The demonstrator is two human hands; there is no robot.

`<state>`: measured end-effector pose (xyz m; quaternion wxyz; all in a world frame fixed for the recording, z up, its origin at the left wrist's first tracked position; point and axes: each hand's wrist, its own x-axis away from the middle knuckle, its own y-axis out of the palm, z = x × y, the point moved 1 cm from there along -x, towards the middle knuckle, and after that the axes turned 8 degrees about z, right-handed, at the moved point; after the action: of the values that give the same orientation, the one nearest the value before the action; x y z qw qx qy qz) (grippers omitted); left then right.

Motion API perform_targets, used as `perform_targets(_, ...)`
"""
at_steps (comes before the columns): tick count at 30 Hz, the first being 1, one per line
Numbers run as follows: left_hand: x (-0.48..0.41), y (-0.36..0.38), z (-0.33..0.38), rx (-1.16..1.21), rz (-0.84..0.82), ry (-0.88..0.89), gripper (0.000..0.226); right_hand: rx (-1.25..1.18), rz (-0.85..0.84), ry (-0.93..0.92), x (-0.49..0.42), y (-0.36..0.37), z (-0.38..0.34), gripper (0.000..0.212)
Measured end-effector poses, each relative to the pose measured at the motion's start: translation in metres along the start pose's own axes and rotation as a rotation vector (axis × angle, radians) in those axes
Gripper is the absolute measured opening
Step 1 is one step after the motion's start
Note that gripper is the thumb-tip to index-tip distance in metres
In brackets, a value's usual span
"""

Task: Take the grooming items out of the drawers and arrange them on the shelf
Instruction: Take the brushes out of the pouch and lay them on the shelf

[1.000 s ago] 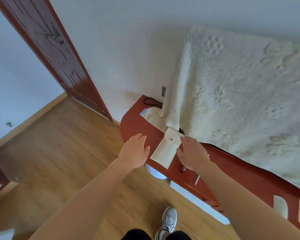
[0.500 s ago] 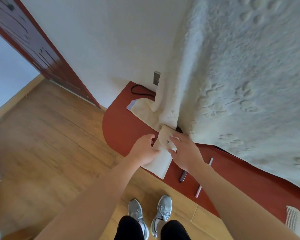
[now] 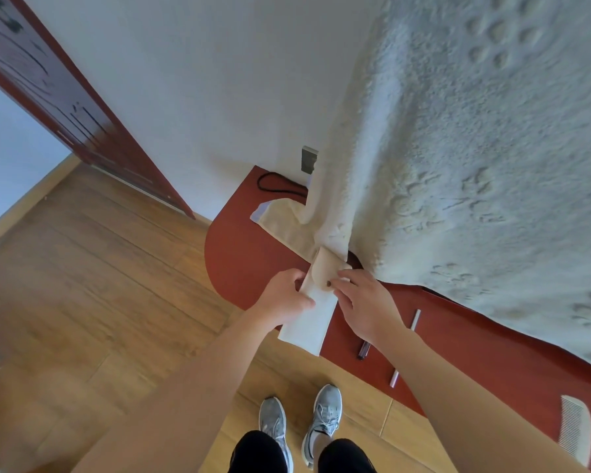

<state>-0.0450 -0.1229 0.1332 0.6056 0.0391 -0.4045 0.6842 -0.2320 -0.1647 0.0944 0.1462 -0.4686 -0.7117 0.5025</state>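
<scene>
A small white towel (image 3: 309, 320) lies on the red shelf (image 3: 239, 264), its far end rolled up and its near end hanging over the shelf's front edge. My left hand (image 3: 284, 295) grips the towel's left edge just below the roll. My right hand (image 3: 362, 302) holds the roll from the right with fingertips on it. To the right on the shelf lie a dark pen-like stick (image 3: 363, 349), two thin pale sticks (image 3: 415, 319) (image 3: 394, 378) and a white comb (image 3: 575, 430).
A large fluffy cream blanket (image 3: 475, 158) hangs over the back of the shelf, with a folded cream cloth (image 3: 280, 220) at its left foot. A black cable (image 3: 277, 186) and a wall socket (image 3: 308, 159) sit at the back. The wooden floor and a red door (image 3: 65, 107) lie left.
My left hand came from the shelf's edge onto the towel and took its left side. My right hand closed on the roll. The camera tipped down and moved closer.
</scene>
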Motion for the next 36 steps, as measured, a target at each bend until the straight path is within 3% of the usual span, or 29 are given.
perform_targets(19,0.128,-0.079,0.018,0.338,-0.082,0.196,0.035,0.022,0.427,-0.054,0.022,-0.108,-0.133,0.017)
perform_targets(28,0.165,-0.057,0.046,0.347,-0.057,0.247,0.034,0.035,0.46,-0.086,0.037,-0.153,-0.129,0.016)
perform_targets(36,0.186,-0.028,0.056,0.236,-0.015,0.245,0.034,-0.077,0.546,0.097,0.03,-0.195,-0.114,0.013)
